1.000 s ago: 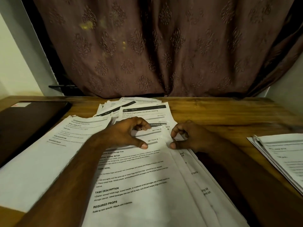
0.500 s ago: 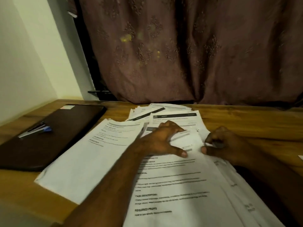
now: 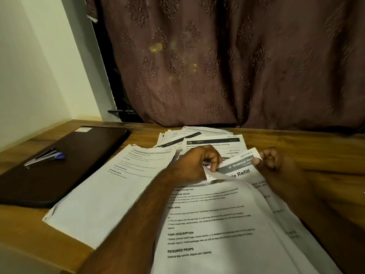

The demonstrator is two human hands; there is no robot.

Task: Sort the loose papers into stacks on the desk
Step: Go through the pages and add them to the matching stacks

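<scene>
A sheet headed "Refill" (image 3: 240,169) is lifted at its far end above the near pile of printed papers (image 3: 213,224). My left hand (image 3: 197,165) pinches its left edge with thumb and fingers. My right hand (image 3: 276,165) pinches its top right corner. Left of the pile lies another stack (image 3: 110,190) of white printed sheets. Behind my hands a fanned heap of loose papers (image 3: 207,138) with black header bars lies on the wooden desk (image 3: 296,143).
A closed dark laptop (image 3: 65,163) lies at the left with pens (image 3: 45,157) on its lid. A patterned brown curtain (image 3: 227,62) hangs behind the desk. A pale wall (image 3: 35,62) stands at the left.
The view has swung left. Both hands have taken hold of the "Refill" sheet and raised its far end off the pile.
</scene>
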